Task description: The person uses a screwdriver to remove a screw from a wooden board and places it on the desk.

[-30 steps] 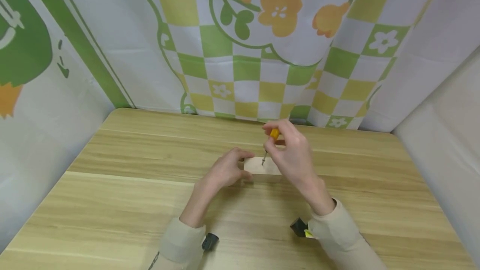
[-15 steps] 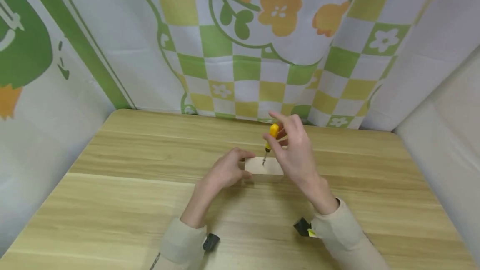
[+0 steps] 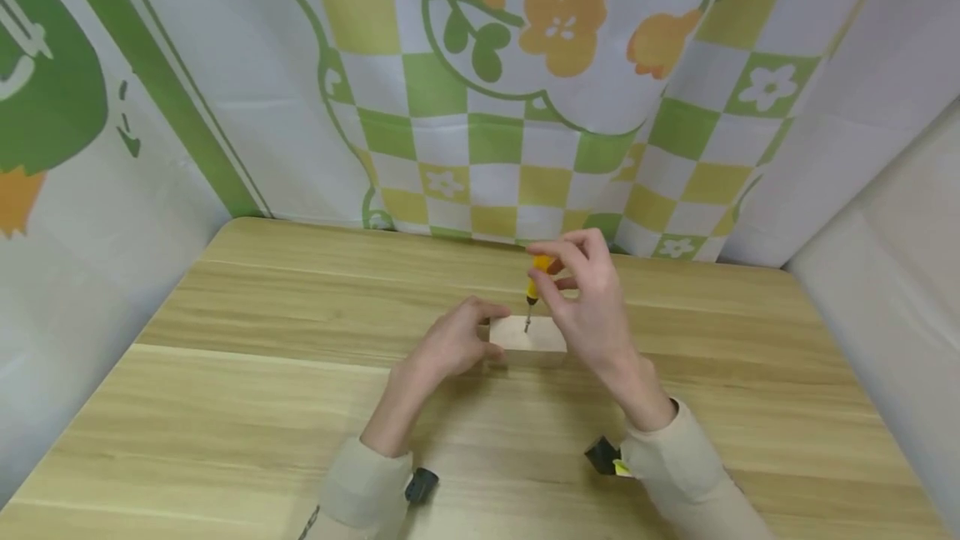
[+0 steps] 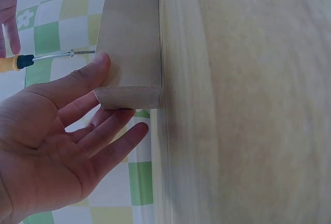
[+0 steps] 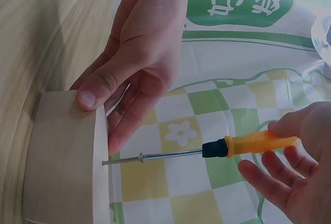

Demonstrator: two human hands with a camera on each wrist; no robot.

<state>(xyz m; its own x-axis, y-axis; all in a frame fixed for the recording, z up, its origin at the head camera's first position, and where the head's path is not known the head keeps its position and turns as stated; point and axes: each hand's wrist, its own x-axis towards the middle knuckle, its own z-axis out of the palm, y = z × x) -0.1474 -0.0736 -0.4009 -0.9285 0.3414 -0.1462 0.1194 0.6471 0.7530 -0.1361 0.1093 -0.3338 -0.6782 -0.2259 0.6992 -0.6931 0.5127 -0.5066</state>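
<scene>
A pale wooden block (image 3: 542,338) rests on the table, gripped at its left end by my left hand (image 3: 453,342). In the left wrist view the thumb presses its upper edge, with fingers on the far side. A screw (image 5: 122,160) stands upright with its tip at the block's top face, most of the threaded shank showing. The tip of a screwdriver (image 5: 214,149) meets the screw head. Its yellow handle (image 3: 533,286) is pinched between thumb and fingers of my right hand (image 3: 596,302), above the block. Nothing else touches the screw.
The wood-grain table (image 3: 262,415) extends on all sides of the block. A checked, flowered cloth (image 3: 495,136) hangs at its back edge. Black wrist devices (image 3: 422,486) sit by both cuffs.
My right fingers lifted off the handle about half a second ago, index finger raised, and have closed on it again. The screwdriver leans less. My left hand and the block stay put.
</scene>
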